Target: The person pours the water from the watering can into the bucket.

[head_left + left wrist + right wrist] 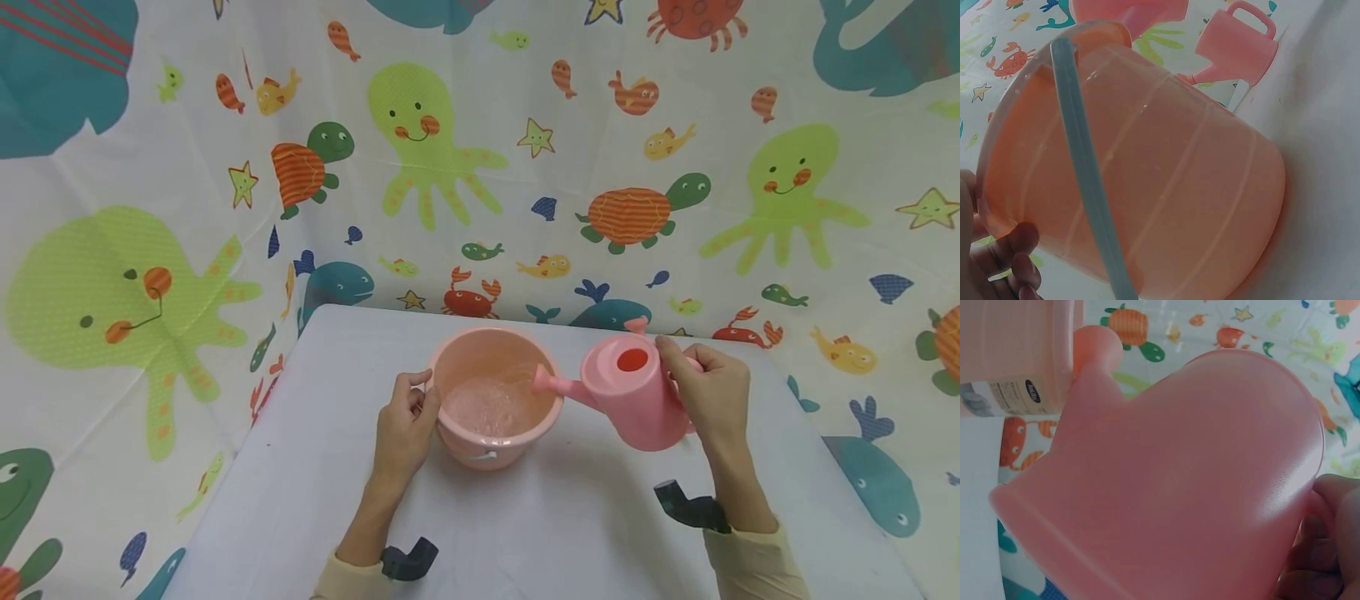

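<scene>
My right hand [708, 392] grips the handle of a pink watering can [633, 408], which is tilted left and held above the table. Its spout ends in a round rose [542, 379] over the right side of a peach-pink bucket [487, 454]. Rippled water [491, 408] covers the bucket's bottom. At the bucket's left rim, my left hand [405, 425] holds the edge between thumb and fingers. The bucket stands upright, its pale handle [1088, 169] hanging down the side. In the right wrist view, the can's body [1191, 487] fills the middle and partly hides my gripping fingers [1313, 569].
A second pink watering can [1235, 47] stands on the table; from the head view it is mostly hidden behind the held one. The white table [322, 417] ends at a curtain [510, 250] printed with sea animals. Black mounts [690, 508] sit at both wrists.
</scene>
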Motion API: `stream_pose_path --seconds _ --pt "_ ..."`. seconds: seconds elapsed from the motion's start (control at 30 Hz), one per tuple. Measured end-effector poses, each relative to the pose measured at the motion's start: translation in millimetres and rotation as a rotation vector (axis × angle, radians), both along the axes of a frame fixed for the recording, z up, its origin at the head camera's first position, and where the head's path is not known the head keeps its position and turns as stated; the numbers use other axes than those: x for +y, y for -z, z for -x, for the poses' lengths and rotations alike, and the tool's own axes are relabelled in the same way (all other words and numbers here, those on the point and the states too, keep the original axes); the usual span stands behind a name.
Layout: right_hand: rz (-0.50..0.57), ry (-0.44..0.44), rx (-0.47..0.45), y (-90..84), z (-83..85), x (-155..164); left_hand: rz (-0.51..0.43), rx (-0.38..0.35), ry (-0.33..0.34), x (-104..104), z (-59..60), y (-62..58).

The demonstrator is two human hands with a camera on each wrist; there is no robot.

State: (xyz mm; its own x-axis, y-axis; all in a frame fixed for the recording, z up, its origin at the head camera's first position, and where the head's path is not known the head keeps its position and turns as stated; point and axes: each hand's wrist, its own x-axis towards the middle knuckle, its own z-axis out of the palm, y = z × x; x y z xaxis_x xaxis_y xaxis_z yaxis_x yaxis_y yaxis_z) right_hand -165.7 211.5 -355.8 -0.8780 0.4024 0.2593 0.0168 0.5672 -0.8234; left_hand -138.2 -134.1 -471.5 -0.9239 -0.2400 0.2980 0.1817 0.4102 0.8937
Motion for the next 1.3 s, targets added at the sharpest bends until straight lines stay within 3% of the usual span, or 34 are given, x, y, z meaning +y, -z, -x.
stream_pose_path --seconds 0.87,1.3 --pt "-0.025 -0.041 0.029 -2.8 -1.0 1.1 0.027 0.022 -0.018 2.0 -0.9 1.0" --pt "-0.048 -0.069 0.045 -5.2 -1.5 2.1 0.003 0.025 0.006 3.1 -2.5 1.3"
